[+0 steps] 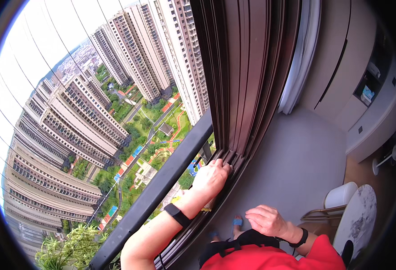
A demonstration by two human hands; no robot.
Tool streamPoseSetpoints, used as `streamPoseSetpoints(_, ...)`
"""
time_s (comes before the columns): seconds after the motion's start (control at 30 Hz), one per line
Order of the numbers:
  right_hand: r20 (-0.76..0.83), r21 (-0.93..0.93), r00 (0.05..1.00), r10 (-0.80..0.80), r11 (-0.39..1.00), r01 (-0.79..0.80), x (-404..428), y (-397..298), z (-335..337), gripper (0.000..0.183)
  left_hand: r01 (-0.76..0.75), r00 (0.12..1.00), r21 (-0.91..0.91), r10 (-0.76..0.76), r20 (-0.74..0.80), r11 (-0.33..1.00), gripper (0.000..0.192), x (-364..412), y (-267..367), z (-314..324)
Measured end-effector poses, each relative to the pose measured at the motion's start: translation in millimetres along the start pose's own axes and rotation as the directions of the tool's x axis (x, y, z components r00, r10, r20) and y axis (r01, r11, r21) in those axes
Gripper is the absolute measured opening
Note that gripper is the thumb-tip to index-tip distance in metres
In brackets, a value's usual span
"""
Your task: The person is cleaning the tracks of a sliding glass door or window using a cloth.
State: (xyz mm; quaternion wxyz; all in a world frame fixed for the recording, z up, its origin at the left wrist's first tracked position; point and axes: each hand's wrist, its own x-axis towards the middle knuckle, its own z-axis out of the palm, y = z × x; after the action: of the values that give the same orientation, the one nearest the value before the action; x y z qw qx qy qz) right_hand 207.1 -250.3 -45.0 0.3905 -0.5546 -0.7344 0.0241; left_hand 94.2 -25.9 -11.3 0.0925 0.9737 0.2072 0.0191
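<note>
My left hand (pixel 211 177) reaches across to the brown window track (pixel 231 158), its curled fingers pressed into the grooves at the foot of the upright sash frame (pixel 245 77). A small pale bit shows by the fingertips; what it is, and whether I grip it, is hidden. Under my left forearm, something yellow (pixel 206 209) lies partly covered at the sill. My right hand (pixel 265 219) hovers before my body above the grey floor (pixel 296 152). Its fingers are loosely bent and I see nothing in them. Each wrist wears a black band.
Outside the window runs a dark railing (pixel 157 189), with thin vertical wires and a long drop to gardens and towers beyond. A leafy plant (pixel 73 246) grows at lower left. Indoors are a white curtain (pixel 301 60), a marble-topped table (pixel 360 212) and a white chair (pixel 340 194).
</note>
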Motion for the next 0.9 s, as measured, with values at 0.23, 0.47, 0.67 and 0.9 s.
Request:
streamPoseSetpoints(0.23,-0.009,0.010,0.999,-0.031,0.999,0.031,8,-39,12,0.017,-0.108,0.994,0.160,0.109,0.004,0.981,0.018,-103,-7,-1)
streamPoseSetpoints(0.47,0.000,0.090,0.989,-0.147,0.985,0.146,23,-78,41,0.023,0.019,1.000,0.086,-0.020,0.009,0.996,0.016,-238,-7,-15)
streamPoseSetpoints(0.67,0.066,0.152,0.968,-0.244,0.961,0.232,42,-120,65,0.025,0.170,0.982,0.064,-0.174,0.068,0.983,0.029,-361,-1,-28)
streamPoseSetpoints(0.9,0.157,0.212,0.897,-0.413,0.901,0.378,67,-158,87,0.027,0.414,0.903,0.066,-0.419,0.092,0.908,0.032,-491,15,-39)
